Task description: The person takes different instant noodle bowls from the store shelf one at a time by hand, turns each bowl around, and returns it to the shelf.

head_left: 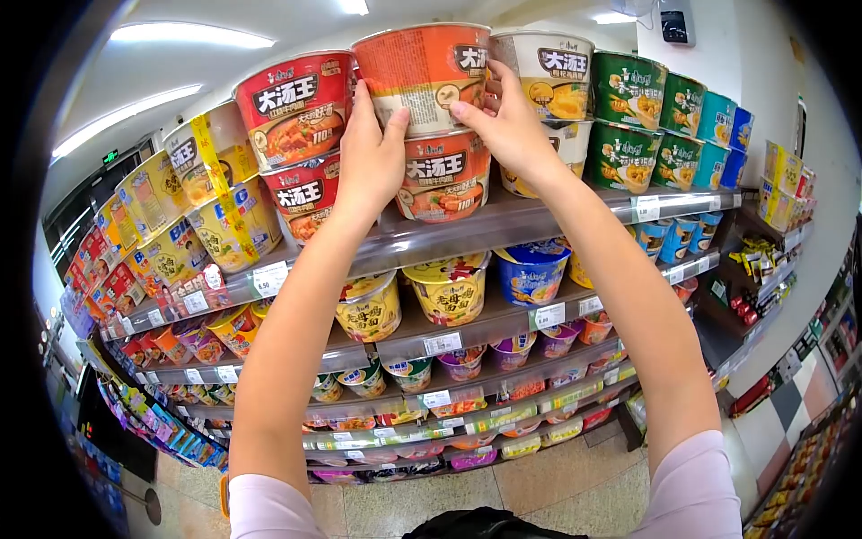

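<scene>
An orange noodle tub [417, 76] stands on top of a second orange tub [442, 184] on the upper shelf. My left hand [375, 148] presses against the left side of the upper tub, its thumb on the front. On the other side my right hand [507, 117] holds the same tub, fingers round its right edge and thumb on the front. Its printed text panel faces me, with part of the logo turned to the right. A red tub [301, 112] sits close beside my left hand, and a white tub [548, 76] is just right of my right hand.
Green tubs [628, 90] are stacked to the right, yellow tubs [235, 225] to the left. The shelf edge [431, 238] with price labels runs below my hands. Lower shelves hold yellow tubs [451, 292], a blue tub [532, 274] and several packs. Tiled floor [566, 490] shows below.
</scene>
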Demonstrator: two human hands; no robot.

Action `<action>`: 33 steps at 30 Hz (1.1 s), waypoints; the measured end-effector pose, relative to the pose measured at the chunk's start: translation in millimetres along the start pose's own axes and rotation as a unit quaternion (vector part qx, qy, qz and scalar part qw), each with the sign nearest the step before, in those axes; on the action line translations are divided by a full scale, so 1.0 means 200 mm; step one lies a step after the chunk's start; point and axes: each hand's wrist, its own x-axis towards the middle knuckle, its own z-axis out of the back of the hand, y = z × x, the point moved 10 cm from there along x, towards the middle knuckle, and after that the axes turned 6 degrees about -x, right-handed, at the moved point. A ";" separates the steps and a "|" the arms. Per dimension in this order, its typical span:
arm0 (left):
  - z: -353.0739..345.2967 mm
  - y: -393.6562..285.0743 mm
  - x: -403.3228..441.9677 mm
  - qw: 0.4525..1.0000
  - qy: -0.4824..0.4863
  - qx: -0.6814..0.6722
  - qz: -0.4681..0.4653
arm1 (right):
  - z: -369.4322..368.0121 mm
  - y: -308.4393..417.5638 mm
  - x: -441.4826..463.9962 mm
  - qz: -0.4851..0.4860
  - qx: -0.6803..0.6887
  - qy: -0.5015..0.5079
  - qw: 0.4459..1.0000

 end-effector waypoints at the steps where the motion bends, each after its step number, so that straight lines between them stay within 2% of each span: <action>1: -0.01 0.01 0.00 1.000 0.001 0.000 0.001 | 0.02 -0.01 0.00 -0.008 0.028 -0.028 0.999; 4: 0.03 -0.03 -0.01 0.998 -0.029 0.055 -0.021 | 0.03 -0.06 0.00 -0.037 0.051 -0.058 0.996; 6: 0.01 0.00 -0.02 0.999 0.002 0.034 0.030 | -0.01 -0.11 0.01 -0.069 0.101 -0.026 0.992; 10: 0.01 0.01 -0.02 0.998 0.008 0.062 0.022 | 0.02 -0.03 -0.04 -0.043 0.067 -0.040 0.996; 12: 0.02 0.00 -0.01 0.993 -0.007 0.119 -0.024 | 0.02 -0.02 -0.04 -0.028 0.070 -0.049 0.996; 15: 0.04 -0.16 -0.08 0.989 -0.052 0.117 -0.069 | 0.06 0.01 -0.04 -0.018 0.078 -0.069 0.994; 18: 0.00 -0.22 -0.12 0.991 -0.026 0.113 -0.062 | 0.07 -0.05 0.04 -0.010 0.084 -0.078 0.993; 19: -0.01 -0.22 -0.11 0.989 -0.021 0.128 -0.069 | 0.03 -0.12 0.08 -0.043 0.105 -0.060 0.992; 20: -0.01 -0.20 -0.10 0.995 -0.008 0.086 -0.057 | -0.01 -0.16 0.09 -0.078 0.127 -0.042 0.988; 22: -0.02 -0.15 -0.07 1.000 0.016 0.022 -0.013 | -0.01 -0.15 0.08 -0.071 0.122 -0.043 0.989; 24: -0.04 -0.10 -0.06 0.992 0.047 -0.101 0.052 | 0.03 -0.07 0.06 -0.009 0.082 -0.065 0.994; 26: -0.01 -0.10 -0.08 0.991 0.050 -0.082 0.091 | 0.05 -0.03 0.02 -0.005 0.059 -0.070 0.996; 28: -0.02 -0.02 -0.05 0.989 0.068 -0.088 0.096 | 0.00 0.03 -0.03 -0.011 0.121 0.009 0.993; 29: -0.04 -0.01 -0.06 0.984 0.093 -0.114 0.102 | 0.05 0.07 0.00 0.030 0.117 -0.031 0.992; 32: -0.07 0.01 -0.07 0.972 0.137 -0.144 0.123 | 0.02 0.09 -0.03 0.043 0.174 -0.005 0.984; 33: -0.07 -0.01 -0.09 0.975 0.130 -0.153 0.095 | 0.00 0.04 -0.06 -0.002 0.193 0.024 0.981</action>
